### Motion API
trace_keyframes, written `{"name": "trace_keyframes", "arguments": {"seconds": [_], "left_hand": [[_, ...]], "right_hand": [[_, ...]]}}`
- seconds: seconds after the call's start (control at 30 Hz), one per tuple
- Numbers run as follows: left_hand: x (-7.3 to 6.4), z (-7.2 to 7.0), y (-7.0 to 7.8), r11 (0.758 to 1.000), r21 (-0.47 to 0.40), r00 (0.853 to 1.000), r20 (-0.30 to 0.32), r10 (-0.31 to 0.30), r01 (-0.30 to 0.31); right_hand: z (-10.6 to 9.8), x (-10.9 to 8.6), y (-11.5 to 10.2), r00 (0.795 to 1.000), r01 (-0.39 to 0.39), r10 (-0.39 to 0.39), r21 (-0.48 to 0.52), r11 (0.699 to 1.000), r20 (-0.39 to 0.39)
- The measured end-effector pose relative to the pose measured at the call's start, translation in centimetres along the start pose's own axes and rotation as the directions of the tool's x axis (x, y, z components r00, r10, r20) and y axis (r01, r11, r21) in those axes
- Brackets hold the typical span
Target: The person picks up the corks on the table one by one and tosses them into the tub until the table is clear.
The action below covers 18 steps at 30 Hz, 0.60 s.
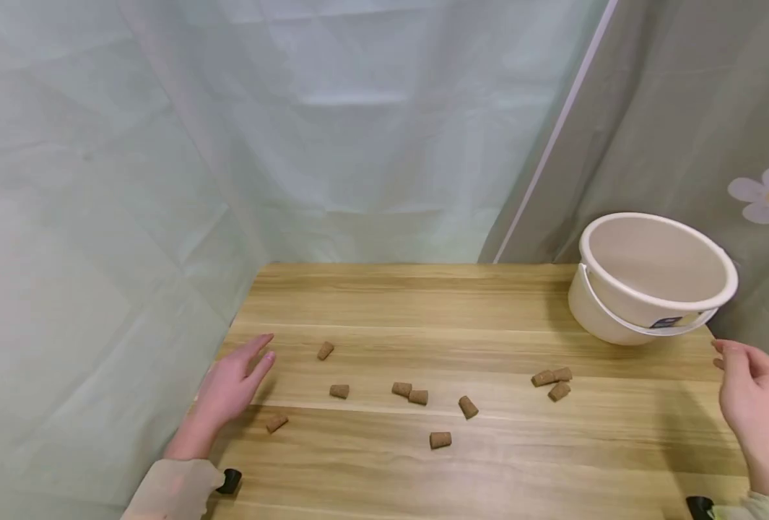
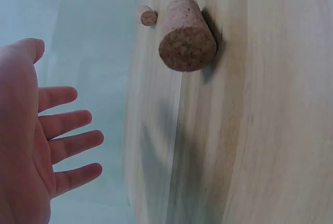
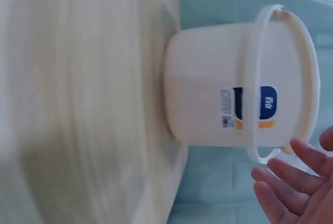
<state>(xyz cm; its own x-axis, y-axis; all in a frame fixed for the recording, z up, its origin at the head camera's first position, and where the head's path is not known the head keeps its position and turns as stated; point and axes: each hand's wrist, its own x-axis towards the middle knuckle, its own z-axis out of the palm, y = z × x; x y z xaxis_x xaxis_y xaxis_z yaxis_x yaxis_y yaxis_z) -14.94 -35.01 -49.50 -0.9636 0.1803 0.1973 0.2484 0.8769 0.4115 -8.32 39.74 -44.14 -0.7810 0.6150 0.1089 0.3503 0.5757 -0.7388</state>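
Over the table's left edge hovers my left hand point(image 1: 231, 383), fingers extended and holding nothing. Close to it lie a cork point(image 1: 276, 422) and another cork point(image 1: 326, 351); the left wrist view shows a large near cork point(image 2: 188, 37) below the hand's camera. My right hand point(image 1: 757, 404) is raised at the table's right side, fingers loosely bent with nothing in them. Just beyond it stands a cream bucket point(image 1: 601, 310), its white handle hanging down the front. In the right wrist view, the fingertips are near the bucket's rim point(image 3: 310, 78); whether they touch it I cannot tell.
Several more corks lie across the wooden table point(image 1: 384, 303), including a touching pair point(image 1: 402, 389) in the middle and a small cluster point(image 1: 543, 378) in front of the bucket. Pale curtains point(image 1: 371, 144) hang along the back and left; a grey curtain point(image 1: 650, 130) hangs behind the bucket.
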Motion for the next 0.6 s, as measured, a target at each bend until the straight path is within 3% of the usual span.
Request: {"name": "trace_keyframes", "arguments": {"seconds": [0.1, 0.23, 0.4, 0.6], "left_hand": [[0.1, 0.0, 0.2, 1.0, -0.019, 1.0, 0.003, 0.007, -0.007], [0.2, 0.0, 0.4, 0.999, -0.034, 1.0, 0.013, 0.002, -0.001], [0.1, -0.1, 0.4, 0.999, -0.045, 1.0, 0.008, -0.02, 0.02], [0.0, 0.0, 0.5, 0.998, -0.06, 1.0, -0.004, -0.002, 0.002]], "right_hand": [[-0.1, 0.6, -0.7, 0.997, -0.066, 0.072, 0.136, 0.989, -0.042], [-0.1, 1.6, -1.5, 0.993, -0.111, 0.115, 0.161, 0.981, -0.012], [-0.2, 2.9, -2.4, 0.995, -0.084, 0.077, 0.115, 0.99, 0.059], [0.4, 3.7, -3.5, 0.993, -0.021, 0.002, 0.157, 0.987, 0.12]]}}
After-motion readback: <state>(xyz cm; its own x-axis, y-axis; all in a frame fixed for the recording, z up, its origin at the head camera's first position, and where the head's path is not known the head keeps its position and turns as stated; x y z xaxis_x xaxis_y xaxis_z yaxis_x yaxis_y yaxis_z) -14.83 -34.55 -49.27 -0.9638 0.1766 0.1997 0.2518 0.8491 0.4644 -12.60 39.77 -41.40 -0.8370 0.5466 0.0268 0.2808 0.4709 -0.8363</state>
